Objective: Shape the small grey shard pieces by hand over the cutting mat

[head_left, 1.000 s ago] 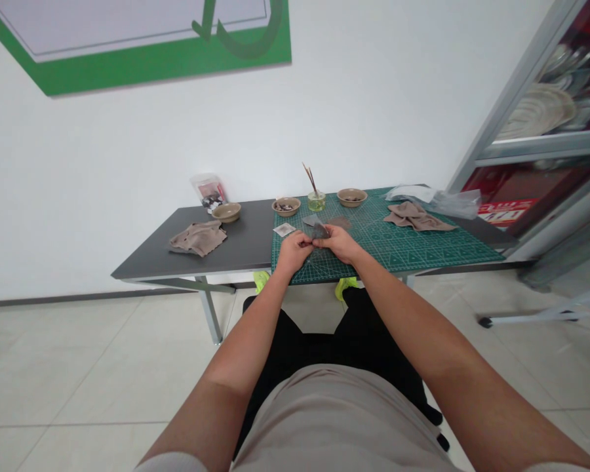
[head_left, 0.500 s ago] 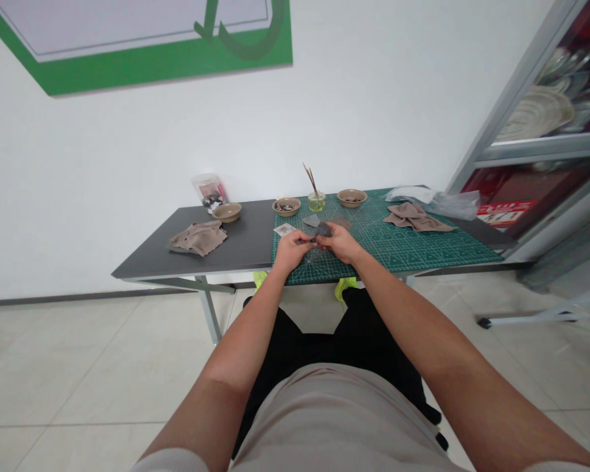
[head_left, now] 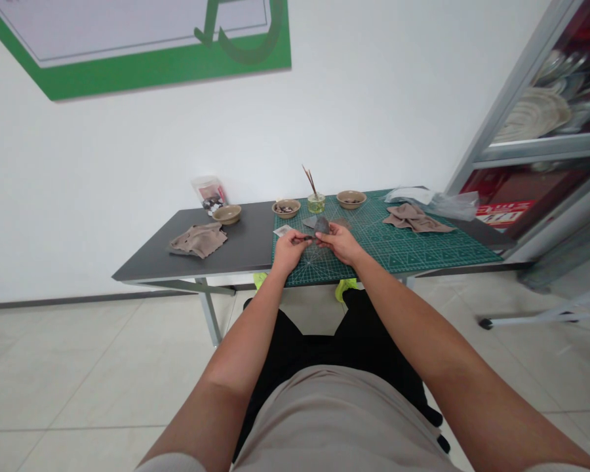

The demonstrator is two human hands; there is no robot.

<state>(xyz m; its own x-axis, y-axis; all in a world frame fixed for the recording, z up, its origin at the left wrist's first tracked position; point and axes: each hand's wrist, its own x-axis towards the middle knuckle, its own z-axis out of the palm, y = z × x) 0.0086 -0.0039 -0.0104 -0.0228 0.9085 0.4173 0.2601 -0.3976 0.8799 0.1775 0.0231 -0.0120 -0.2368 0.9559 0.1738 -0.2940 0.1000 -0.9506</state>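
Note:
Above the green cutting mat [head_left: 398, 252], my two hands are close together. My right hand [head_left: 341, 242] is closed on a dark grey, rounded piece [head_left: 321, 227] that looks like sandpaper or a sanding pad; its kind is not certain. The fingers of my left hand [head_left: 289, 251] pinch a small dark piece [head_left: 309, 238] beside it, too small to name. Behind my hands, a grey square sheet [head_left: 309, 222] and a small pale printed card [head_left: 282, 230] lie on the mat, partly hidden.
At the back stand a bowl of small dark pieces [head_left: 286, 208], a glass jar with thin sticks [head_left: 316, 202] and another bowl [head_left: 351, 199]. Brown cloths lie left [head_left: 199, 240] and right [head_left: 415, 218]. On the left are a bowl [head_left: 227, 214] and a clear bag [head_left: 209, 195]; plastic wrapping [head_left: 452, 204] lies right.
My left fingers have drawn slightly away from the grey piece in my right hand. That piece is turned more upright, showing a broader face.

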